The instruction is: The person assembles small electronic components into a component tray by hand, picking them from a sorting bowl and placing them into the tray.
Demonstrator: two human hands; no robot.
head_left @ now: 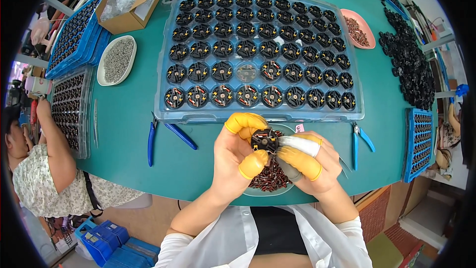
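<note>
In front of my body, my left hand [237, 156] grips a round black coil-like part [264, 140] with yellow and red bits on it, thumb below and fingers above. My right hand [310, 159] is closed at the part's right edge, its fingertips pressed together; whatever they pinch is hidden. Yellow covers sit on the fingertips of both hands, plus a white one on the right. Below the part is a pale dish [277, 192] of small dark-red components [270, 177]. Two thin metal prongs [345, 165] show beside my right hand; whether it holds them is unclear.
Beyond my hands, a clear-and-blue tray [260, 115] holds rows of similar round parts, with one vacant pocket. Blue-handled pliers [152, 141] lie left, light-blue cutters [355, 146] right. A white bowl [101, 77], a pink dish [369, 39] and a black pile [409, 62] flank the tray. A person [57, 164] sits left.
</note>
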